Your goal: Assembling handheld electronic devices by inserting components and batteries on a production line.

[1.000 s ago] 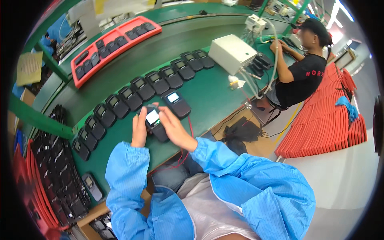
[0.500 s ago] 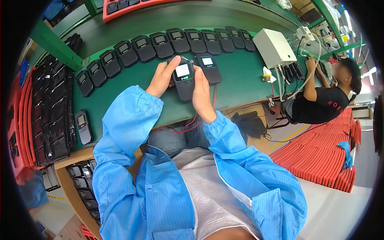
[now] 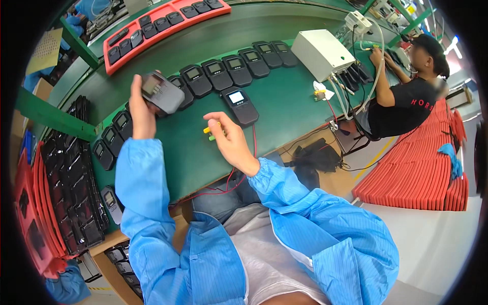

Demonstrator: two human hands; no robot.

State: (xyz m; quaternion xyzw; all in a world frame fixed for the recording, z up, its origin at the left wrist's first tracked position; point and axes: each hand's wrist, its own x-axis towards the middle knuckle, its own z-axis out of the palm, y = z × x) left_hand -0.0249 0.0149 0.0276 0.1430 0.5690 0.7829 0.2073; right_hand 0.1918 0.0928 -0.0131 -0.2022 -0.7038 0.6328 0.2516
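My left hand (image 3: 142,113) is closed round the side of a black handheld meter (image 3: 163,94); it is tilted and blurred, with its screen dark. The meter is lifted over the row of similar black meters (image 3: 218,75) along the far side of the green table. Nearer the middle, my right hand (image 3: 233,146) pinches small yellow and green pieces (image 3: 210,133), perhaps clips; their kind is hard to make out. Just beyond that hand lies another black meter (image 3: 243,113) with a lit white screen, a red wire (image 3: 255,141) running from its lower end.
A white box (image 3: 323,55) with cables stands at the far right, and a co-worker (image 3: 401,96) sits past it. A red tray of meters (image 3: 162,25) rests on a shelf behind. Black trays (image 3: 76,188) and one meter (image 3: 112,204) are at the left.
My hands have parted: the left has carried the meter leftward, and its lit screen is now dark. My right hand has let go of it and shows the yellow and green pieces. The view has shifted.
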